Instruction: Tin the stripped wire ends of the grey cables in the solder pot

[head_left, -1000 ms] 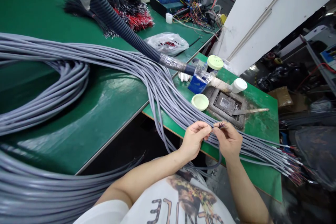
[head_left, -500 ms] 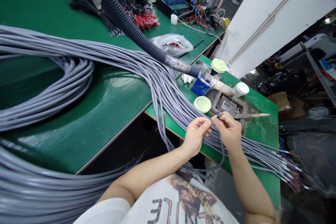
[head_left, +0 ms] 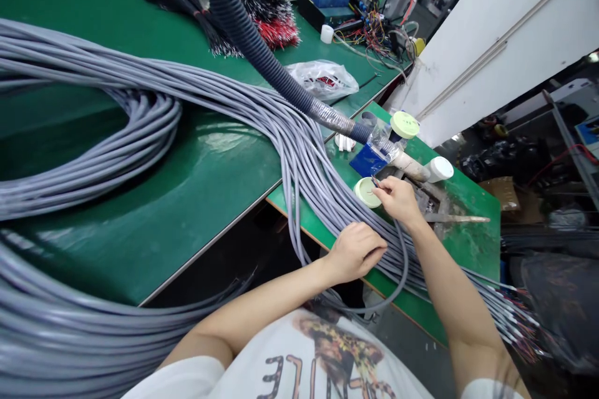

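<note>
My right hand point(head_left: 397, 201) pinches the end of a grey cable, whose dark stripped wires point(head_left: 375, 181) point into a small pale-green round dish point(head_left: 367, 193). From under that hand the held cable point(head_left: 403, 262) loops down toward my body. My left hand point(head_left: 356, 252) is loosely closed over the bundle of grey cables point(head_left: 322, 196), its fingers curled under; whether anything is inside them is hidden. Behind my right hand sits a soot-stained metal tray point(head_left: 433, 199), with a flat blade-like tool point(head_left: 461, 219) lying across it.
A ribbed hose point(head_left: 262, 62) slants down to a blue box point(head_left: 368, 160). Beside it stand a green-lidded jar point(head_left: 405, 124) and a white tub point(head_left: 440, 169). Coiled cables point(head_left: 93, 149) cover the left table. Black and red wire bundles point(head_left: 276, 31) and a plastic bag point(head_left: 322, 79) lie farther back.
My right hand has moved the wire ends away from my left hand, over to the green dish. My left hand has let go of the wires and drawn down toward me, fingers curling.
</note>
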Demonstrator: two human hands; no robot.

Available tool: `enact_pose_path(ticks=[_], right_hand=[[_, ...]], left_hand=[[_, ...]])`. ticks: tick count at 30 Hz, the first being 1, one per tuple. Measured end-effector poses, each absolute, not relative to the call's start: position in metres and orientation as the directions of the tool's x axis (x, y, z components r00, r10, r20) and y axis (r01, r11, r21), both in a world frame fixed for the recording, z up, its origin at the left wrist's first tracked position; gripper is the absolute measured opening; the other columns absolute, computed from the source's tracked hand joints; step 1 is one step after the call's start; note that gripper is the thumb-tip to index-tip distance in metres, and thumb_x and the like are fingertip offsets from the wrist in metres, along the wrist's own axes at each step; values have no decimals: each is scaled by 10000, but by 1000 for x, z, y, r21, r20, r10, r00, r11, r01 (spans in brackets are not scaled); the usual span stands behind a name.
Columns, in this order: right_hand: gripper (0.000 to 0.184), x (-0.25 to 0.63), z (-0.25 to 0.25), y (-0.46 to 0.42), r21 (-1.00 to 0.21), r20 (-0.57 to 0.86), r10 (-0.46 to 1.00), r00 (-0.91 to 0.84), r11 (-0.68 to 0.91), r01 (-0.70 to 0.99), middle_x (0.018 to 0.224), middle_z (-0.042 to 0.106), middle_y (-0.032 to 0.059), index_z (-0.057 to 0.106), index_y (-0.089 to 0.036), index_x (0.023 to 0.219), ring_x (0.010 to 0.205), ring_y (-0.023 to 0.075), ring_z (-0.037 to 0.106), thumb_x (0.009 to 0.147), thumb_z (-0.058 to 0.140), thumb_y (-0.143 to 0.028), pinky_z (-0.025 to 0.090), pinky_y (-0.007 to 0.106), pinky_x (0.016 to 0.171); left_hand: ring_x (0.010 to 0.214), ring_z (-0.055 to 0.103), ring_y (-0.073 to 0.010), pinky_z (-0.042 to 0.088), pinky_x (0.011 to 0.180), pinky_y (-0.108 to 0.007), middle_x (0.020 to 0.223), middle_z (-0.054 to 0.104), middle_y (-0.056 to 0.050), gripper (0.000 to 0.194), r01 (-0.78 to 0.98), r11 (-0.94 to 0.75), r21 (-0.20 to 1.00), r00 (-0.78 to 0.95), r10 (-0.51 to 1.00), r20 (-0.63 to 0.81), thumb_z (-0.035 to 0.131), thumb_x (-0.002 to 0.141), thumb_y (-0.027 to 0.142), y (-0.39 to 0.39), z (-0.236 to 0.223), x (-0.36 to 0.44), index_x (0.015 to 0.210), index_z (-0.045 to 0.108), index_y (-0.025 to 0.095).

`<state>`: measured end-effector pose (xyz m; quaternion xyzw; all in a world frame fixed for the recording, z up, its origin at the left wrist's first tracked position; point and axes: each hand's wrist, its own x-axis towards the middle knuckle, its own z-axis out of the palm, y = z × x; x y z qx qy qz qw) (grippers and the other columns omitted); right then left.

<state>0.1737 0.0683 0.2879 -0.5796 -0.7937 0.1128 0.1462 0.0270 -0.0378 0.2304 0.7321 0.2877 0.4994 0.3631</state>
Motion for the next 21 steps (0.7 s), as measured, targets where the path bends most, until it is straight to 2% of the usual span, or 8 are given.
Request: enact_pose_path(ticks=[4, 10, 16, 21], right_hand=[[257, 172, 282, 73, -269, 34, 961, -275, 274, 923, 587, 421, -27, 512, -174, 539, 540, 106, 402, 770, 580, -264, 260, 261, 549], [229, 168, 280, 74, -236, 5, 963, -269, 262, 936, 600, 456, -18, 546, -173, 562, 552, 112, 417, 769, 556, -270, 266, 258, 555], [259, 201, 303, 65, -327, 137, 963, -234, 267, 907, 600, 488, -10, 560, -168, 573, 558, 113, 431, 783, 571, -319, 288, 252, 548], [303, 272, 299, 56, -354, 212, 977, 4, 73, 932, 540, 490, -17, 571, -160, 557, 526, 113, 416, 747, 595, -394, 292, 247, 530]], left_hand=[[814, 600, -195, 375, 745, -322, 838, 701, -69, 143, 85, -616, 783, 338, 757, 559, 552, 847, 187, -37, 227, 28, 930, 665, 215], [795, 579, -168, 384, 723, -318, 841, 698, -37, 107, 157, -664, 731, 344, 731, 590, 522, 876, 216, -37, 224, 30, 896, 622, 182], [795, 579, -156, 398, 725, -313, 841, 693, -21, 72, 152, -680, 718, 347, 717, 605, 544, 861, 189, -37, 224, 28, 898, 604, 179], [803, 583, -159, 405, 728, -314, 824, 682, -31, 74, 142, -671, 728, 343, 723, 599, 556, 849, 167, -38, 224, 27, 908, 599, 177]])
